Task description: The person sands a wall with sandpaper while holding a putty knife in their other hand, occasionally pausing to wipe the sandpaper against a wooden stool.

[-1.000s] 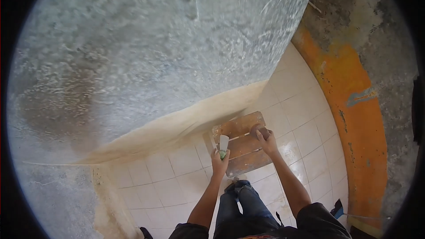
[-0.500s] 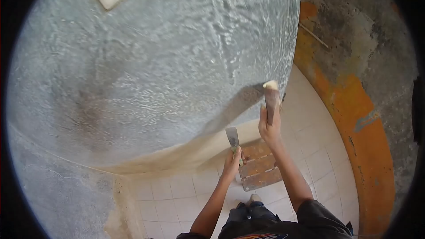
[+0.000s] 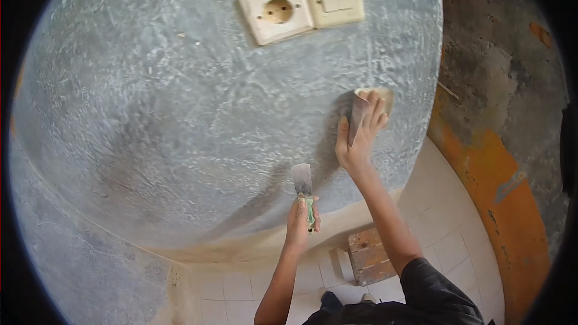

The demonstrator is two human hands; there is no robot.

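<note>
My left hand (image 3: 299, 224) is wrapped round the green handle of a putty knife (image 3: 302, 179), its flat metal blade pointing up in front of the rough grey wall (image 3: 198, 108). Higher and to the right, my right hand (image 3: 363, 138) has its fingers over a folded piece of sandpaper (image 3: 359, 117), a brownish flap showing by the thumb and a paler part beyond the fingertips. The sandpaper lies against the wall, near its right edge. Part of the sheet is hidden under the fingers.
A socket (image 3: 260, 27) and a light switch (image 3: 355, 15) are set in the wall above my hands. Below stands a worn wooden stool (image 3: 367, 259) on the tiled floor (image 3: 301, 280). An orange-painted band (image 3: 481, 168) edges the dark surface at right.
My right hand has moved from beside the wall's edge onto its face, fingers now spread over the sandpaper. The view has tilted up, bringing socket and switch fully in. The left still holds the putty knife.
</note>
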